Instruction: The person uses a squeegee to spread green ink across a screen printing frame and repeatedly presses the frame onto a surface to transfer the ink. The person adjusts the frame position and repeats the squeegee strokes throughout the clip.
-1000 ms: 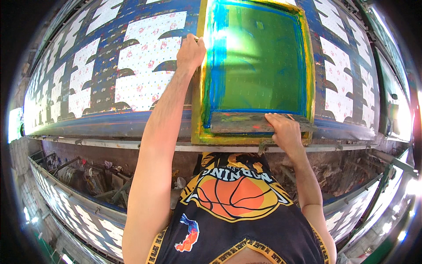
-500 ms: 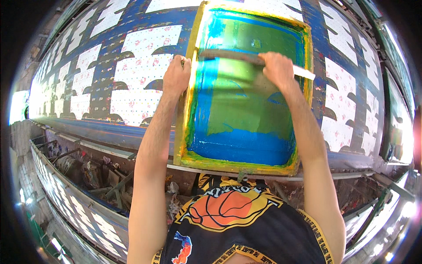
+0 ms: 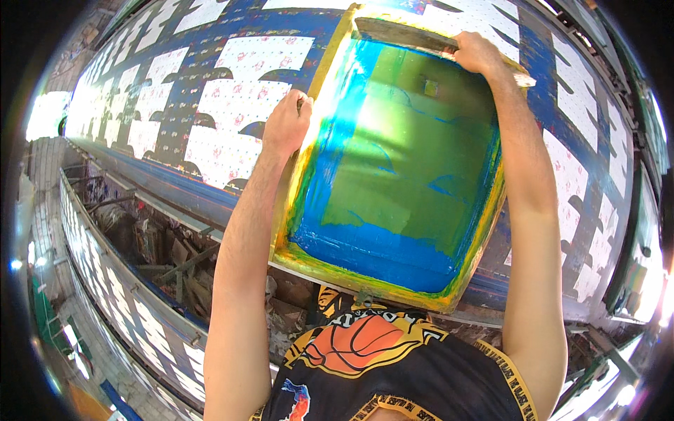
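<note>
Printing screen (image 3: 400,168), yellow-framed, blue ink pooled at lower edge, fills frame centre on long bench (image 3: 175,186). Left hand (image 3: 286,126) grips frame's left rail. Right hand (image 3: 477,55) closed on squeegee (image 3: 404,35), top centre.

One yellow-framed printing screen (image 3: 393,175) lies on one long blue printing table (image 3: 540,70), with one squeegee (image 3: 407,34) at its far end. Two hands show, the left hand (image 3: 284,126) and the right hand (image 3: 477,52). The white fabric pieces (image 3: 239,91) laid along the table run past the view's edge, too many to count exactly.
</note>
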### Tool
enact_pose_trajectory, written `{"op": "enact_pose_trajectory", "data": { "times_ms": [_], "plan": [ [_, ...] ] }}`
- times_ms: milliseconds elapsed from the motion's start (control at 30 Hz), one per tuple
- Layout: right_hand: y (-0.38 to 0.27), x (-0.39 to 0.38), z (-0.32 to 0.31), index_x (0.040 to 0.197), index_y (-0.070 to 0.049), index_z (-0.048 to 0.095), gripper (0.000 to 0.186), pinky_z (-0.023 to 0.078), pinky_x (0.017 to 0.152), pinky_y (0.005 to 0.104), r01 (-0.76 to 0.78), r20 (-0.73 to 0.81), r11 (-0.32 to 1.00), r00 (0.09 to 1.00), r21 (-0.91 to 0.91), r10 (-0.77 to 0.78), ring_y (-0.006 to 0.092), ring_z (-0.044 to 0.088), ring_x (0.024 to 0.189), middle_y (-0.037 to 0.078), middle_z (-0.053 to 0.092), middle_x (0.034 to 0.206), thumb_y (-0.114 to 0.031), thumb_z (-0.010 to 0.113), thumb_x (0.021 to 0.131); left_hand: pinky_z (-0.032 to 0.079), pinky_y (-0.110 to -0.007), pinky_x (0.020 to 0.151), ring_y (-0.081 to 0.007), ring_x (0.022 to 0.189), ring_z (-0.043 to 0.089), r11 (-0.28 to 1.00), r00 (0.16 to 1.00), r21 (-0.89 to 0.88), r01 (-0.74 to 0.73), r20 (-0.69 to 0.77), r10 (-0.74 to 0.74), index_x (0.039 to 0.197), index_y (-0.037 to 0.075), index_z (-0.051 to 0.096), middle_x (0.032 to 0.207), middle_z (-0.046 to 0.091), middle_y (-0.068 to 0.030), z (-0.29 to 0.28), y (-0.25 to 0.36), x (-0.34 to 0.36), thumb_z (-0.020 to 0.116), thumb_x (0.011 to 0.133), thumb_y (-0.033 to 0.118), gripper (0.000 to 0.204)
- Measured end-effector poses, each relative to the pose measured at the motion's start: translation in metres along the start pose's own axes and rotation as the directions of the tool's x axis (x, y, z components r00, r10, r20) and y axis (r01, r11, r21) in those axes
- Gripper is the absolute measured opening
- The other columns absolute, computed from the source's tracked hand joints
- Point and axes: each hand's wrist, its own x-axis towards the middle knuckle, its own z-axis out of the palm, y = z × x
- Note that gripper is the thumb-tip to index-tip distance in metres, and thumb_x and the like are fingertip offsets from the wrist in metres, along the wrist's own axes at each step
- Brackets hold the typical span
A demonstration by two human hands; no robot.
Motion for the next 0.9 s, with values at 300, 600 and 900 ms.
{"op": "enact_pose_trajectory", "data": {
  "times_ms": [300, 600, 900],
  "plan": [
    [0.006, 0.025, 0.012, 0.112, -0.001, 0.08, 0.032, 0.061, 0.091, 0.0518, 0.073, 0.077, 0.997, 0.994, -0.009, -0.072, 0.0377, 0.078, 0.104, 0.025, 0.079, 0.109, -0.027, 0.074, 0.094, 0.053, -0.053, 0.093, -0.043, 0.107, 0.069, 0.999, 0.999, 0.036, 0.006, 0.037, -0.007, 0.113, 0.003, 0.064, 0.11, 0.073, -0.0222, 0.0, -0.002, 0.001, 0.053, 0.109, 0.036, 0.034],
    [-0.077, -0.126, 0.01, 0.114, -0.013, 0.082, 0.025, 0.061, 0.095, 0.0532, 0.028, 0.131, 0.991, 0.99, 0.134, -0.046, 0.0433, 0.076, 0.103, 0.023, 0.079, 0.111, -0.023, 0.069, 0.095, 0.054, -0.054, 0.094, -0.0431, 0.106, 0.07, 0.998, 0.999, 0.054, -0.04, 0.035, 0.038, 0.117, 0.002, 0.064, 0.112, 0.074, -0.0228, 0.0, -0.006, 0.001, 0.051, 0.108, 0.036, 0.037],
    [-0.201, -0.354, 0.016, 0.121, -0.015, 0.08, 0.042, 0.062, 0.089, 0.05, -0.049, 0.117, 0.974, 0.993, 0.222, 0.023, 0.0352, 0.077, 0.102, 0.014, 0.079, 0.114, -0.001, 0.067, 0.084, 0.055, -0.055, 0.096, -0.0442, 0.108, 0.071, 0.995, 0.997, 0.065, -0.077, 0.022, 0.076, 0.121, 0.001, 0.063, 0.112, 0.073, -0.0252, 0.0, -0.01, 0.0, 0.049, 0.109, 0.037, 0.04]
  ]
}}
